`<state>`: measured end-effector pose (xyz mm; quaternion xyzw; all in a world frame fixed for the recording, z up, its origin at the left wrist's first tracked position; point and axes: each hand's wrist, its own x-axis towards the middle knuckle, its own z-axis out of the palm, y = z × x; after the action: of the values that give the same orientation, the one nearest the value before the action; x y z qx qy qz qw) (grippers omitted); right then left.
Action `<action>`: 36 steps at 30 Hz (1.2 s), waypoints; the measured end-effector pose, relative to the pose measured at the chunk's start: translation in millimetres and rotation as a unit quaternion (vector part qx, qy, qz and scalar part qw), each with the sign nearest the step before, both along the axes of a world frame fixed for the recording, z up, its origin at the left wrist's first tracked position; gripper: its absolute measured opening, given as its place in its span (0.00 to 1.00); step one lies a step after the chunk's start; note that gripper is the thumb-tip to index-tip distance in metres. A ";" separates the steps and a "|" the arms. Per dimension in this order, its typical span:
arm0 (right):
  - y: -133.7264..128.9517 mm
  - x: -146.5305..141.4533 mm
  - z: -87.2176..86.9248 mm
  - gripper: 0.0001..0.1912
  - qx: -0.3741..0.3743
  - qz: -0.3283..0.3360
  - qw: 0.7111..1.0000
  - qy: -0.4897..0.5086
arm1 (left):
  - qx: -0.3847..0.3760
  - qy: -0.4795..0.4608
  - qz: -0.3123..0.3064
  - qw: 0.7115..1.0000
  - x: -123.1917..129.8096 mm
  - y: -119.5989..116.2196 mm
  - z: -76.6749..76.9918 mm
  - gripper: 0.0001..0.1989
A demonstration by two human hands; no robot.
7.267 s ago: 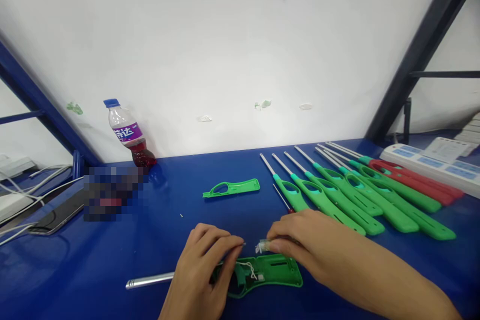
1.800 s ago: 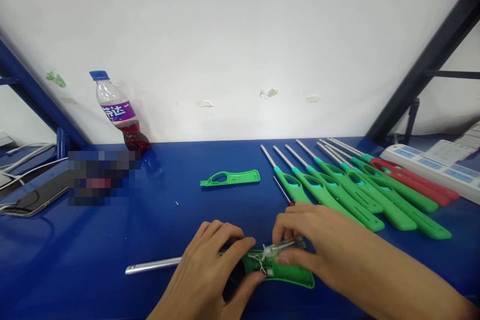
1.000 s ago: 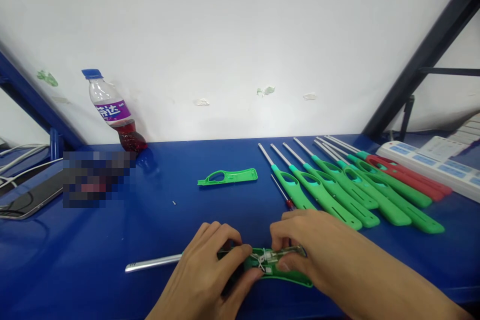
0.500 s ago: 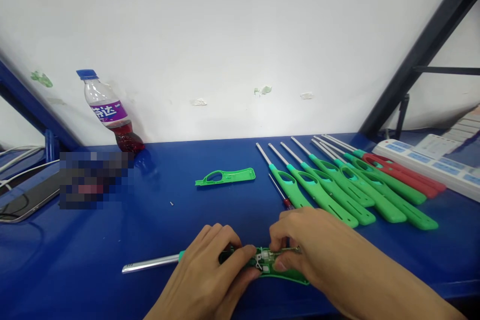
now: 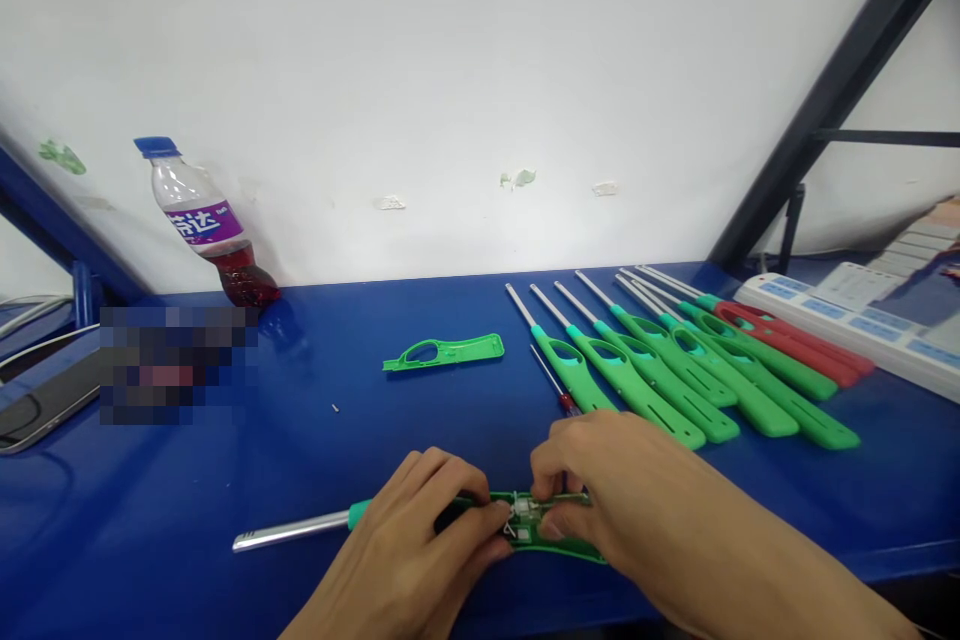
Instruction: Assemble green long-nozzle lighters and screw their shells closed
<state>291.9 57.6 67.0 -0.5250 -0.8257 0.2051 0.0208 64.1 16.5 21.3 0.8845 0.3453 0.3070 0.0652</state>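
Note:
An opened gas lighter (image 5: 559, 547) lies at the table's front, its green lower shell showing the small parts inside and its metal tube pointing left. My left hand (image 5: 420, 525) is closed around the lighter's body near the trigger, with thumb and fingertip at a white part and a thin bent wire. My right hand (image 5: 600, 480) pinches a translucent fuel tank (image 5: 537, 510) inside the shell; the palm hides much of its far end. Behind my hands, the loose green half shell (image 5: 465, 351) rests with its inside up. A tiny screw (image 5: 335, 408) sits left of it.
Several green lighters (image 5: 660, 405) and red ones (image 5: 802, 345) lie in a row at the right. A screwdriver (image 5: 551, 375) is beside them, near my right hand. A white power strip (image 5: 840, 325) stands far right. A soda bottle (image 5: 202, 225) leans at the back left wall.
The whole view has shifted slightly, so the table items appear a little further left. Both hands keep their grip on the opened lighter, with barely any finger movement.

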 end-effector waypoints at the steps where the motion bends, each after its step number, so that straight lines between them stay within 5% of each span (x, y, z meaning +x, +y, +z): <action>1: 0.3 1.4 -3.2 0.02 0.006 0.006 1.000 0.009 | 0.001 0.001 -0.002 1.000 -0.1 -0.2 0.1 0.08; 9: -0.5 10.4 -20.8 0.03 0.058 0.044 0.996 0.054 | -0.020 0.011 -0.004 1.000 -0.1 -1.0 0.5 0.09; 25: -2.5 13.0 0.9 0.12 -0.032 0.015 0.997 0.074 | -0.031 0.017 0.028 0.999 -3.1 -4.2 -1.1 0.14; 31: -7.8 13.0 18.3 0.08 -0.056 -0.019 0.997 0.057 | -0.048 0.026 0.109 0.993 -33.7 -0.5 17.5 0.17; 36: -9.3 6.9 19.9 0.22 -0.084 -0.012 0.995 0.053 | -0.018 0.081 0.140 0.987 -64.3 1.2 34.1 0.12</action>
<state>298.9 48.3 86.9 -0.5228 -0.7973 0.3008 0.0233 -0.2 17.6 55.5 0.8479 0.4756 0.2343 0.0093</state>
